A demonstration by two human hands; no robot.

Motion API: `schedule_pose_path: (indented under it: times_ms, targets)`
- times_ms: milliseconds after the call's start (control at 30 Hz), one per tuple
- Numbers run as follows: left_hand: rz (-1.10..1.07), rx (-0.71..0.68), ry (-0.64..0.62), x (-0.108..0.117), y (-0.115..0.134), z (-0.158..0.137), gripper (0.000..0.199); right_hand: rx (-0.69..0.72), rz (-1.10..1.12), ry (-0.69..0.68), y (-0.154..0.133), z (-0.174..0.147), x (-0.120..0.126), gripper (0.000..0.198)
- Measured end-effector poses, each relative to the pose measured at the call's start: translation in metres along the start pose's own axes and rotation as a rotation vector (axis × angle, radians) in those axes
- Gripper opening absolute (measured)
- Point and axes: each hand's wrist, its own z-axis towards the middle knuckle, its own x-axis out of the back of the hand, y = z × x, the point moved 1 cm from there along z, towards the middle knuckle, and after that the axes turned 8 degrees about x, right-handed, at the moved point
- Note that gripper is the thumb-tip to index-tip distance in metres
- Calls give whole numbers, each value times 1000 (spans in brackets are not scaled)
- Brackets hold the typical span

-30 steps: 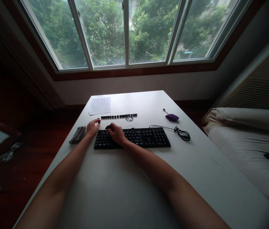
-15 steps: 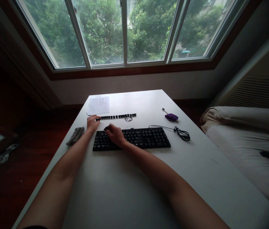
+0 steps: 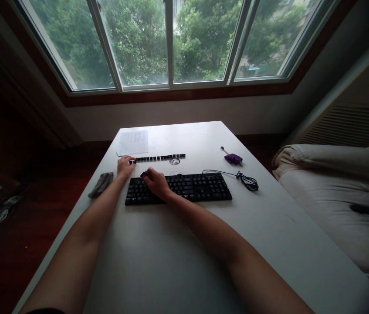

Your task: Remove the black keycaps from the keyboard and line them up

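A black keyboard (image 3: 200, 187) lies across the white table. Behind it runs a row of loose black keycaps (image 3: 161, 157). My left hand (image 3: 125, 166) rests at the row's left end, thumb and forefinger closed around a keycap (image 3: 132, 162) there. Over the keyboard's upper left part is my right hand (image 3: 157, 182), its fingers pinched on a small black piece that looks like a keycap (image 3: 144, 174). A thin pale bit shows above these fingers, too small to make out. My right hand covers some of the keys.
Left of the keyboard lies a folded grey cloth (image 3: 101, 185). A printed sheet (image 3: 133, 142) is at the far left. A clear round piece (image 3: 174, 161) sits by the keycap row. On the right are a coiled cable (image 3: 247, 182) and a purple item (image 3: 233, 158) beside a thin stick.
The view has shifted slightly, so everything sits a little higher and further left. Both hands keep nearly the same places relative to the keyboard and keycaps.
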Motion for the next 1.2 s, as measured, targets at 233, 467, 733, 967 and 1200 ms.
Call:
schedule_pose_path:
  times_ms: [233,467,733,967,1200]
  targets:
    - [12,29,-7,-1,1,0,26,-22,0,-3,-1,0,0,14]
    - [-1,20,-3,0,3,-1,26,-9,14,-1,-1,0,1,14]
    - [27,-4,24,1,6,-4,30,-26,7,-10,-1,1,0,15]
    - [17,-1,56,2,8,-8,36,-11,8,-8,-2,1,0,15]
    - [49,17,58,6,14,-13,36,-7,-5,-1,0,1,-2,16]
